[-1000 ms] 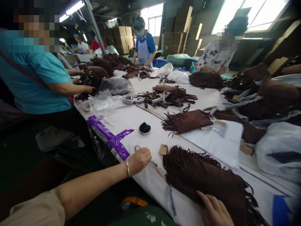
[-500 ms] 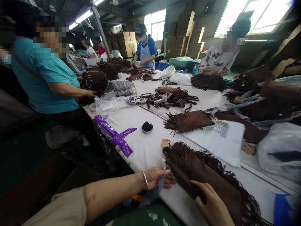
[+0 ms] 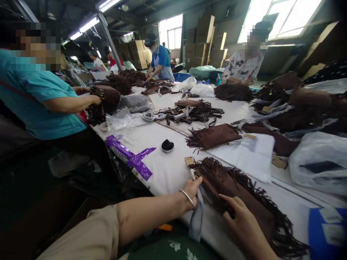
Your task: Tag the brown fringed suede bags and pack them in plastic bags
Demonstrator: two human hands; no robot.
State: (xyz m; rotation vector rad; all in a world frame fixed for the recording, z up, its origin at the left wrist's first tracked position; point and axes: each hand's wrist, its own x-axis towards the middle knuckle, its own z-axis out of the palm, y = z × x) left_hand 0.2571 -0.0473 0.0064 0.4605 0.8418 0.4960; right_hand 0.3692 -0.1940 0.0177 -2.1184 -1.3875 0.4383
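A dark brown fringed bag (image 3: pixel 238 196) lies at the table's near edge, with fringe along its far side and right end. My left hand (image 3: pixel 192 190), wearing a bangle, is closed at the bag's left end, thumb on top. From it hangs a strip wrapped in greyish plastic (image 3: pixel 196 221), which looks like a strap. My right hand (image 3: pixel 242 218) grips the bag's near edge, index finger laid along it; its other fingers curl underneath and are partly hidden. A tan tag (image 3: pixel 189 161) sticks out at the bag's left corner.
On the white table (image 3: pixel 173 169) are a small dish of black material (image 3: pixel 167 145), purple tape (image 3: pixel 132 159), another fringed bag (image 3: pixel 217 136) and a strap pile (image 3: pixel 189 112). Plastic-wrapped bags (image 3: pixel 317 155) lie right. A co-worker in turquoise (image 3: pixel 51 97) stands left; others work beyond.
My left hand has moved up and right against the bag's end, closing on the plastic-wrapped strip, which now hangs below it. My right hand stays on the bag's edge. The view has shifted slightly.
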